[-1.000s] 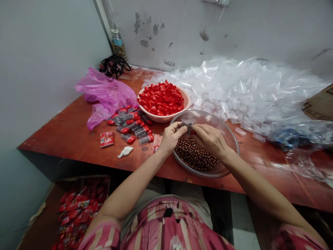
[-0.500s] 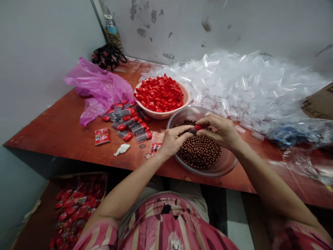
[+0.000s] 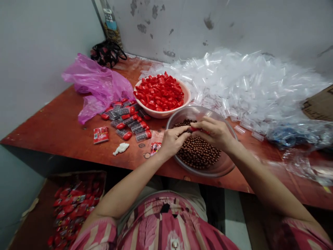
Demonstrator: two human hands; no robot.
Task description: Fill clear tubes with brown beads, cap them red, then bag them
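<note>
Over the steel bowl [image 3: 226, 168], my two hands meet fingertip to fingertip. My left hand [image 3: 174, 140] is closed on a small bead-filled tube, mostly covered by the fingers. The thumb and fingers of my right hand [image 3: 214, 132] pinch a red cap [image 3: 194, 129] at that tube's end. Whether the cap is fully seated I cannot tell. Below the hands, many round brown beads [image 3: 199, 152] lie in the bowl. Just behind it stands a pale pink bowl [image 3: 162, 114] heaped with red caps [image 3: 161, 92].
Filled, red-capped tubes [image 3: 131, 121] are piled left, beside a pink plastic bag [image 3: 101, 81]. A flat red packet [image 3: 101, 134] and a white scrap [image 3: 121, 149] lie nearer. Clear tubes [image 3: 239, 83] cover the back right. A box of red items [image 3: 75, 205] stands below the table.
My right hand has shifted slightly left and closed further over the red cap, so less of the cap and tube shows. My left hand has barely moved.
</note>
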